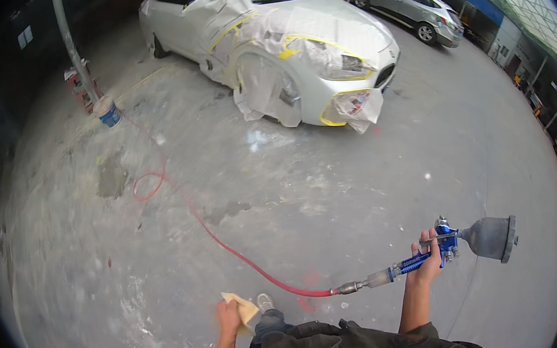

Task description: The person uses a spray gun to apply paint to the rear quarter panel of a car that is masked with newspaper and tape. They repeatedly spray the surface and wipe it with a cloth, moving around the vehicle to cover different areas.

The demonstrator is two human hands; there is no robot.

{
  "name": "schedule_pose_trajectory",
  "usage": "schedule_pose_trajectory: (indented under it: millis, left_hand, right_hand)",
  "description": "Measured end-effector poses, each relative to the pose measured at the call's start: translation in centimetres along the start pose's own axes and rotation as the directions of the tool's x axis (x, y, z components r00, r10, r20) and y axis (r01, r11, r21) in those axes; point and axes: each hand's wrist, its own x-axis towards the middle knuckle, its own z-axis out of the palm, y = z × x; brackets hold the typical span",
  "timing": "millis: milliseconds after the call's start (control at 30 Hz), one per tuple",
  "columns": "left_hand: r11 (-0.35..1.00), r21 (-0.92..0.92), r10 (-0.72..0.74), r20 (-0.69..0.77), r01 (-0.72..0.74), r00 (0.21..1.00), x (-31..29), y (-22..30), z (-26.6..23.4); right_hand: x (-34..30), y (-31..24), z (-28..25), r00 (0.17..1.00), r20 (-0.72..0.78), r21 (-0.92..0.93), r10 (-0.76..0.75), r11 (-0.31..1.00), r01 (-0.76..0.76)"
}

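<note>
In my right hand (426, 261) is a blue spray gun (447, 240), tipped sideways, its grey paint cup (490, 238) pointing right. My fingers wrap around its handle. A red air hose (262, 272) joins the handle end through a metal coupling and a clear fitting, then trails away over the floor. My left hand (227, 315) is closed on a pale yellow cloth (242, 310), which hangs out beside the fingers. Both hands are low in the view, well apart from each other and away from the car.
Ahead stands a white car (366, 40), its front side covered with masking sheets (268, 86) and yellow tape. The hose loops on the grey floor (363, 192) toward a bucket (106, 112) by a pole (71, 46). A silver car (411, 7) is parked far right.
</note>
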Motion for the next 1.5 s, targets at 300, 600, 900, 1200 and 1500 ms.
schedule_pose_trajectory:
  millis: [300,600,900,1200,1500]
  left_hand:
    - [0.834,0.375,0.207,0.466,-0.404,0.860,-15.0,-1.1,11.3]
    - [0.575,0.262,0.147,0.899,-0.775,0.413,-17.6,1.4,16.7]
    - [0.647,0.143,0.038,0.975,-0.749,0.218,-5.2,-1.5,8.3]
    - [0.660,0.340,-0.096,0.922,-0.670,0.374,15.5,-2.6,-6.8]
    - [0.424,0.745,-0.541,0.664,-0.514,0.516,36.6,3.8,-24.6]
  right_hand:
    - [0.5,-6.7,-23.1,0.965,-0.239,0.028,-0.105,0.993,0.115]
    - [0.8,-5.7,-31.1,0.900,-0.434,0.172,-0.044,0.976,0.131]
    - [-4.9,-0.7,-14.1,0.963,-0.268,0.086,-0.029,0.995,0.054]
    - [-11.4,8.8,14.6,0.998,0.040,0.050,0.038,0.998,-0.040]
    - [-2.1,15.6,30.8,0.986,-0.150,0.071,-0.069,0.994,0.080]
